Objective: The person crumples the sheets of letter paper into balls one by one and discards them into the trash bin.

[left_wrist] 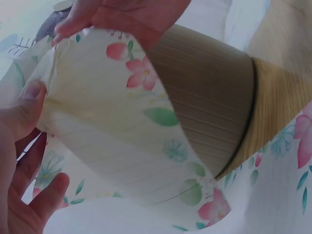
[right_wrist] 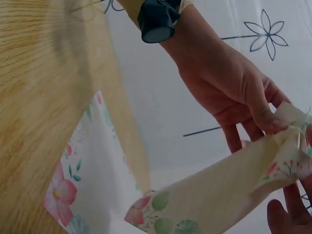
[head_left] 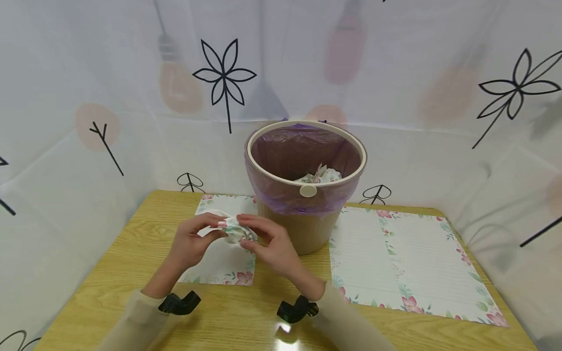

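Observation:
Both hands hold one sheet of floral-bordered lined paper (head_left: 234, 230) between them, above the table. In the head view it looks like a small crumpled bundle. The wrist views show a loose part of the sheet (left_wrist: 122, 122) curving away from the gathered end. My left hand (head_left: 190, 241) pinches its left side between thumb and fingers. On the other side, my right hand (head_left: 274, 246) grips it with thumb and curled fingers. Beneath the hands lies a flat floral sheet (head_left: 215, 265), partly covered by them.
A beige waste bin (head_left: 303, 231) stands just behind the right hand. Its purple bag (head_left: 298, 204) folds over the rim, and crumpled floral paper (head_left: 327, 175) lies inside. Flat floral sheets (head_left: 360, 258) lie to the right on the wooden table (head_left: 237, 312). A patterned cloth (head_left: 285, 58) hangs behind.

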Demonstrator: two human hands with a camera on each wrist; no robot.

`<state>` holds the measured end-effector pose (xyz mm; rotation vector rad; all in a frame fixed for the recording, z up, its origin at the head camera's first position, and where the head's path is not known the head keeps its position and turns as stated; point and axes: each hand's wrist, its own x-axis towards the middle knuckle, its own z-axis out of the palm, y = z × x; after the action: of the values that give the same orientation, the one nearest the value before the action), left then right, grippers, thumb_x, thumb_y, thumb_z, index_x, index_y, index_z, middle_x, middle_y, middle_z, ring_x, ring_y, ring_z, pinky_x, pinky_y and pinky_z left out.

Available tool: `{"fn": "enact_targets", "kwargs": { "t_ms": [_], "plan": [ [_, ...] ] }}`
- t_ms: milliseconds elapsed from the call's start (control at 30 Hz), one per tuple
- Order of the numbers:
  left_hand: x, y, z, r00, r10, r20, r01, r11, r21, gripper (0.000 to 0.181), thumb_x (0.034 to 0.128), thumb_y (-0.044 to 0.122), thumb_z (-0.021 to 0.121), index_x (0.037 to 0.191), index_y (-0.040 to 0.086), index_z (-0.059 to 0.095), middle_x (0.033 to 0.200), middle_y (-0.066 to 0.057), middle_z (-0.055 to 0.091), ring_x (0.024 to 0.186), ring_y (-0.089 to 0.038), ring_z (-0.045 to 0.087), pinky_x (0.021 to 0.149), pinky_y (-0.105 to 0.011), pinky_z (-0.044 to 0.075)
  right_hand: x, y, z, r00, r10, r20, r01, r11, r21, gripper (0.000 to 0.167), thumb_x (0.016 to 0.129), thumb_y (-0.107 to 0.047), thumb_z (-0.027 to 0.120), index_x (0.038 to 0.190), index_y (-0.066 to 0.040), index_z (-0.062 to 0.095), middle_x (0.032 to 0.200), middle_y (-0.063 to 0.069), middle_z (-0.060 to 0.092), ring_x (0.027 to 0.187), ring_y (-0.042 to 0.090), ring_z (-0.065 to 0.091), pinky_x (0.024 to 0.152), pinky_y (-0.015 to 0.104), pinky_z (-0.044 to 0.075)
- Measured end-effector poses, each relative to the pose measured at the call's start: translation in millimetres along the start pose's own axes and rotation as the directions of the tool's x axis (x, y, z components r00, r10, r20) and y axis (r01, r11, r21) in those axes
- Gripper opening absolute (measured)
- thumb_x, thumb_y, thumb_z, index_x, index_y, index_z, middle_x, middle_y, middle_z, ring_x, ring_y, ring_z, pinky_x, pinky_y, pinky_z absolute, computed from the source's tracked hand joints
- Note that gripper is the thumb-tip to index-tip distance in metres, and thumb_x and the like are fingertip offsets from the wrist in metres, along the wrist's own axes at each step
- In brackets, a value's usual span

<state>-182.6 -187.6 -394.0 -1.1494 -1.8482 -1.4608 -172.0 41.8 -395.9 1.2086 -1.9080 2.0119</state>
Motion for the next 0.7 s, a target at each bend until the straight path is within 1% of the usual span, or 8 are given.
{"fn": "enact_targets", "kwargs": {
  "t_ms": [67,133,267,400,500,600,667,700],
  "plan": [
    [-0.2,-0.7,-2.8,1.000,0.010,0.028,-0.006,0.994,-0.107,0.016,0.0867,-0.007,0.069,0.102,-0.003,0.070,0.108,-0.009,0.071,0.103,-0.013,0.066,0.083,-0.025,0.055,0.5,-3.2,-5.6,0.998,-0.007,0.059,0.007,1.000,-0.001,0.033,0.094,0.009,0.060,0.127,0.010,0.061,0.139,0.020,0.055,0.132,0.033,0.049,0.106,0.046,0.041],
    [-0.7,-1.1,-5.2,0.999,0.007,0.050,0.002,0.982,-0.188,0.015,0.0904,0.000,0.067,0.104,-0.004,0.069,0.112,-0.006,0.070,0.104,-0.014,0.066,0.083,-0.026,0.055,1.3,-5.6,-10.6,0.993,-0.013,0.118,0.014,1.000,-0.007,0.030,0.096,0.007,0.057,0.126,0.010,0.062,0.140,0.021,0.054,0.133,0.034,0.047,0.106,0.042,0.042],
    [-2.6,-0.1,-7.5,0.996,-0.034,0.078,0.053,0.967,-0.250,0.016,0.0919,0.006,0.067,0.106,-0.001,0.070,0.114,-0.001,0.069,0.103,-0.014,0.066,0.081,-0.026,0.056,3.3,-6.2,-16.2,0.982,-0.010,0.191,0.012,1.000,-0.008,0.028,0.094,0.007,0.060,0.122,0.011,0.064,0.141,0.021,0.053,0.133,0.035,0.046,0.104,0.038,0.044],
    [-5.4,1.0,-6.3,0.991,-0.094,0.094,0.116,0.959,-0.257,0.015,0.0914,0.002,0.067,0.106,0.001,0.071,0.112,0.002,0.070,0.099,-0.012,0.067,0.079,-0.026,0.057,3.5,-3.5,-17.4,0.977,0.029,0.210,-0.039,0.998,0.044,0.032,0.087,0.010,0.069,0.118,0.012,0.065,0.142,0.021,0.052,0.134,0.034,0.045,0.102,0.040,0.046],
    [-6.2,2.9,-4.2,0.989,-0.119,0.084,0.137,0.958,-0.253,0.017,0.0906,-0.006,0.065,0.105,0.000,0.071,0.110,0.001,0.071,0.096,-0.012,0.068,0.078,-0.027,0.057,2.6,-1.7,-17.4,0.974,0.056,0.218,-0.081,0.991,0.109,0.040,0.082,0.007,0.076,0.120,0.014,0.064,0.142,0.022,0.052,0.134,0.034,0.046,0.103,0.045,0.045],
    [-6.2,4.3,-1.0,0.991,-0.126,0.043,0.132,0.968,-0.213,0.024,0.0881,-0.012,0.065,0.106,0.001,0.072,0.106,-0.001,0.072,0.094,-0.011,0.069,0.078,-0.026,0.057,2.8,-1.0,-16.1,0.978,0.067,0.200,-0.098,0.984,0.149,0.045,0.080,0.001,0.080,0.120,0.014,0.063,0.141,0.024,0.052,0.133,0.033,0.047,0.104,0.047,0.043],
    [-6.2,4.8,2.7,0.993,-0.120,0.000,0.118,0.978,-0.170,0.030,0.0846,-0.018,0.066,0.105,0.003,0.074,0.103,-0.005,0.073,0.093,-0.010,0.069,0.079,-0.025,0.057,3.2,-1.5,-14.2,0.983,0.079,0.168,-0.099,0.988,0.118,0.046,0.079,0.001,0.080,0.120,0.011,0.063,0.139,0.022,0.054,0.131,0.031,0.050,0.102,0.045,0.045],
    [-6.4,5.4,4.9,0.992,-0.126,-0.022,0.122,0.984,-0.131,0.028,0.0838,-0.017,0.068,0.104,0.002,0.075,0.101,-0.005,0.073,0.092,-0.009,0.070,0.079,-0.025,0.057,3.5,-1.4,-13.0,0.985,0.083,0.149,-0.099,0.990,0.104,0.046,0.079,0.003,0.080,0.120,0.010,0.063,0.137,0.022,0.056,0.130,0.030,0.051,0.102,0.043,0.046]
  ]
}}
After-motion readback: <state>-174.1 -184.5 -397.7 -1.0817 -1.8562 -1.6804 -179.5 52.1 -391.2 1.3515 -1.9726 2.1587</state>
